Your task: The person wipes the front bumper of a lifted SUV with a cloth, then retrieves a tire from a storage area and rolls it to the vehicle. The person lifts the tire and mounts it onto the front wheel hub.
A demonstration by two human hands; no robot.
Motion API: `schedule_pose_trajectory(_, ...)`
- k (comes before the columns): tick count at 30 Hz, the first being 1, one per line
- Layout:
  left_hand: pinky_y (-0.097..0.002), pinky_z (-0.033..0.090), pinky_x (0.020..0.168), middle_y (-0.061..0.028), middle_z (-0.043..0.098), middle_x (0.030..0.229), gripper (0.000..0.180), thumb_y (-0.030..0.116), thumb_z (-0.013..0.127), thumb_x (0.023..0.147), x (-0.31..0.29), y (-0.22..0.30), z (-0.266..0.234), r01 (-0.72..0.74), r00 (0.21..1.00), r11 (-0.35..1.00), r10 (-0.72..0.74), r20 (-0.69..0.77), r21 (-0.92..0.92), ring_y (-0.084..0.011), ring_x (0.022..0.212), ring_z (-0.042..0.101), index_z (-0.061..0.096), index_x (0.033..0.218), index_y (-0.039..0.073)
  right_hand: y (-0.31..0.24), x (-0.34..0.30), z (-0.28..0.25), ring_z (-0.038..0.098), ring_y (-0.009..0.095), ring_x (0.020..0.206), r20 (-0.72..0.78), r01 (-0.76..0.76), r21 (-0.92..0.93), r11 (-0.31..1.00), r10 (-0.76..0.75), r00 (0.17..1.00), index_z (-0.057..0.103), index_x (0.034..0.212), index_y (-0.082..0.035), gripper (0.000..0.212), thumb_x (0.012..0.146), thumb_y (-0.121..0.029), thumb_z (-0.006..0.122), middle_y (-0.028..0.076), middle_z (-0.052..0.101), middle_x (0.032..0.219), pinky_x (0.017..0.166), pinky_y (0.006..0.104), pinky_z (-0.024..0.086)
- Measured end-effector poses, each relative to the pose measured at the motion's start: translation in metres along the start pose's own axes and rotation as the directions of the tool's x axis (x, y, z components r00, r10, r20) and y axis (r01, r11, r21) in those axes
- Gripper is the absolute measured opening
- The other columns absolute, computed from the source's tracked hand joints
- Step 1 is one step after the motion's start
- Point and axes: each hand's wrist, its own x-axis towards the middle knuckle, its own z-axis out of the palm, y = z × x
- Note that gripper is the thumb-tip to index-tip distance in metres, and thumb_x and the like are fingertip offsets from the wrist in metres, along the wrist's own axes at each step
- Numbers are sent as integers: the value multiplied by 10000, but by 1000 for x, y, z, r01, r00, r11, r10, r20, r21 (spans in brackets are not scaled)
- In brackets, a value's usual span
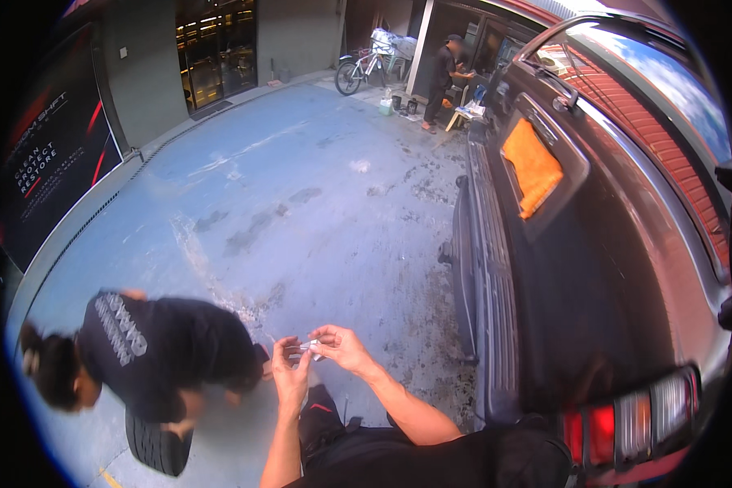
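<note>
My left hand (289, 359) and my right hand (342, 348) are raised together in front of my body, low in the middle of the picture. Both sets of fingers are closed on a small whitish piece (313, 348); its kind is too small to make out. An orange cloth (532, 169) lies against the recessed panel on the back of the dark vehicle (602, 268) to my right, well away from my hands.
Close on my left a person in a dark shirt (171, 346) bends over a tire (159, 443). Another person (445, 77) stands at the back by a small stool (466, 114). A bicycle (364, 69) leans near the doorway. The vehicle's bumper (494, 268) borders the blue floor (301, 203).
</note>
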Motion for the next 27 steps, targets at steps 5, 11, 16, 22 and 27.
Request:
schedule_pose_trajectory(5,-294,585,696,-96,667,1031,265,-2,743,887,158,-45,31,166,977,982,-151,151,-93,-141,903,657,631,1126,-33,-31,145,-59,681,119,928,-60,-38,-154,987,29,998,681,1165,-2,207,969,-65,701,67,731,1022,806,278,570)
schedule_pose_trajectory(11,-312,598,736,-87,647,1037,110,-66,682,848,364,-54,91,-38,974,999,31,224,28,-178,922,676,715,939,-13,-97,308,-124,718,170,887,-116,-50,-135,990,35,993,661,1136,9,178,974,-61,690,106,718,998,787,321,613)
schedule_pose_trajectory(16,-306,590,795,-76,632,1069,157,-74,680,853,520,-72,133,-49,904,997,69,421,-59,-170,994,669,718,991,-8,-132,429,-187,725,184,861,-170,-7,32,999,12,985,643,1131,36,185,967,-37,690,109,713,994,789,333,619)
schedule_pose_trajectory(22,-311,596,771,-91,698,1048,118,14,718,921,718,-112,194,150,846,989,-125,518,-7,-167,936,693,720,1024,-43,-158,615,-273,732,189,858,-216,-8,-18,1000,4,976,646,1098,47,166,954,-16,699,141,733,987,762,321,621)
schedule_pose_trajectory(27,-293,579,708,-91,721,934,99,44,730,934,900,-134,215,257,858,964,-197,474,-64,-146,817,689,721,982,-42,-219,799,-312,741,199,852,-111,-43,-150,988,27,994,659,1081,47,155,950,-18,710,155,744,971,748,324,628)
